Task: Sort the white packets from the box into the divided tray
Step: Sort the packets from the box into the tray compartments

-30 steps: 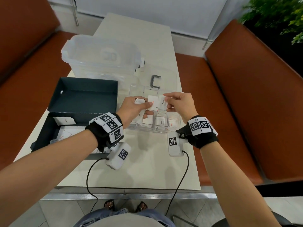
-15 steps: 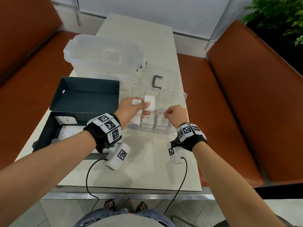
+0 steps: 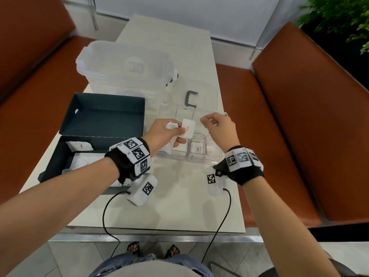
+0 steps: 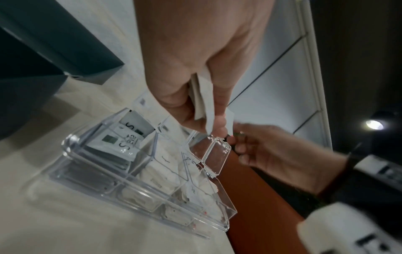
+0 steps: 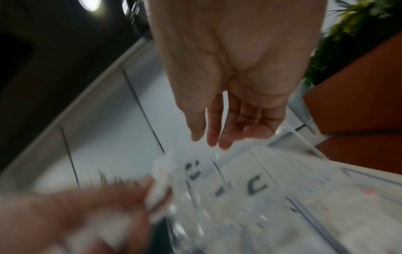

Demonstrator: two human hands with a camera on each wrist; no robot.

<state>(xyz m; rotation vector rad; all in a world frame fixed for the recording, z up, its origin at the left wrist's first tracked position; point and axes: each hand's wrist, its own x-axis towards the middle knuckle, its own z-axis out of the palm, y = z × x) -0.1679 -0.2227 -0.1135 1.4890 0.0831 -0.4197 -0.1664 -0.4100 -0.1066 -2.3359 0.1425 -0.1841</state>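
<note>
Your left hand [image 3: 167, 134] gripped a fan of white packets [image 3: 187, 128] just above the tray [image 3: 199, 159], one red-lettered packet pushed out toward your right hand [image 3: 219, 126], which hovered beside it, empty with fingers loosely extended, likely ready to take it.

Wristband [image 3: 133, 154] tags read "L2", "L7"; tray [image 3: 196, 159] packet [image 3: 197, 148] reads "Pepper"; other txt illegible.
</note>
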